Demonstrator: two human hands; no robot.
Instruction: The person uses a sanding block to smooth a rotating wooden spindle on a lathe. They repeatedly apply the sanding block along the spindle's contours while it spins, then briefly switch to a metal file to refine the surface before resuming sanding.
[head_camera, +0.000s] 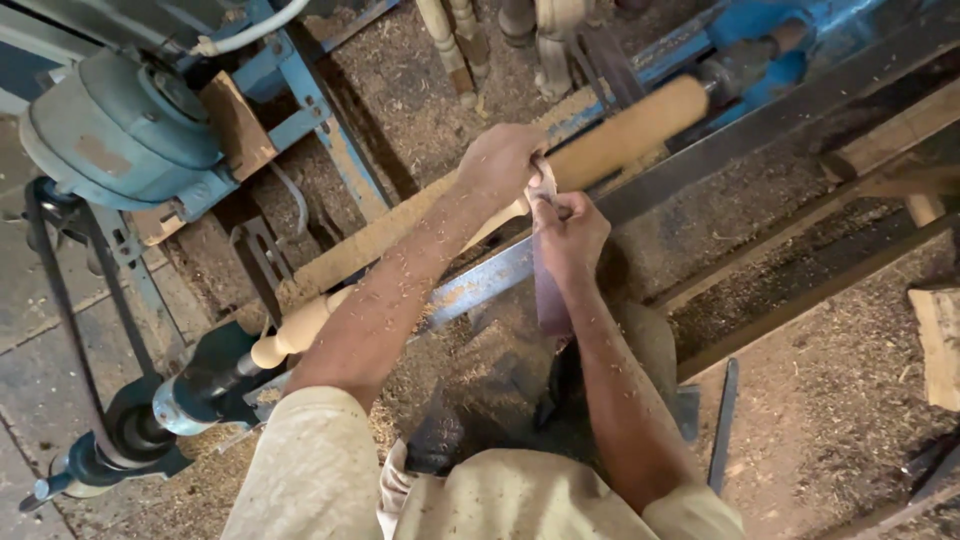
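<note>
- Left grip (497, 160) is closed over the top of a strip of sandpaper (546, 262) where it wraps the turned wooden spindle (620, 135), fingers curled down on the far side.
- Right grip (570, 232) is shut too — it pinches the same strip just below the spindle, and the loose tail of the strip hangs down past the wrist.
- Between the two hands the sandpaper loops around a narrow section of the spindle, touching the wood.
- That spindle lies slanted across the head view, from a blue tailstock (760, 50) at upper right down to a blue headstock end (195, 385) at lower left; its thick plain section sits right of the hands, its rounded, beaded end at lower left.
- A long metal tool rest bar (480, 290) runs just beside the spindle on the near side, under the right forearm.
- A grey-blue motor (120, 125) sits at upper left, with a dark belt running down from it.
- Sawdust (830, 400) covers the floor and clings to both forearms.
- Several pale turned pieces (450, 40) stand at the top edge, well apart from the hands.
</note>
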